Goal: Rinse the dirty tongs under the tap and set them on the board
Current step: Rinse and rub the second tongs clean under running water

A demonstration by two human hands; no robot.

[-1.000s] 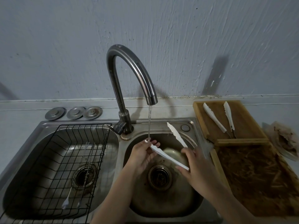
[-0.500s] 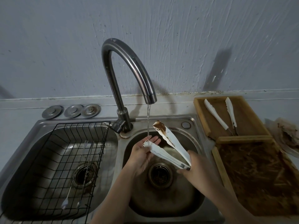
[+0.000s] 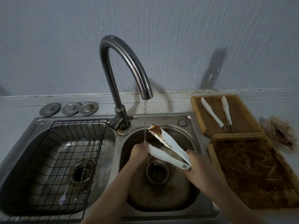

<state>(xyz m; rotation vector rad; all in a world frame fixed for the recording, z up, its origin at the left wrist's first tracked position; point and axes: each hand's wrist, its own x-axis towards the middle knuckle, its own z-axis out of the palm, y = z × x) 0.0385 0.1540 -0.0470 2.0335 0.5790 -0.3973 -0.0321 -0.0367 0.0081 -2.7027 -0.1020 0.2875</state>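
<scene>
White tongs (image 3: 168, 147) are spread in a V over the right sink bowl (image 3: 161, 199). The far arm's tip is smeared with brown sauce. My right hand (image 3: 199, 172) grips the hinge end. My left hand (image 3: 140, 152) is closed around the tip of the near arm, right where the thin water stream (image 3: 145, 122) from the curved tap (image 3: 123, 73) lands. A second pair of white tongs (image 3: 216, 113) lies open on the wooden board (image 3: 242, 120) at the back right.
A black wire rack (image 3: 53, 159) sits in the left bowl with a spoon in it. Three metal drain covers (image 3: 69, 108) lie on the ledge behind. A dirty wooden tray (image 3: 252, 172) and a soiled plate (image 3: 281, 135) stand right of the sink.
The tongs turned so the sauce-stained inner face of the far arm shows. My left hand closed over the near tip under the stream. My right hand stayed at the hinge.
</scene>
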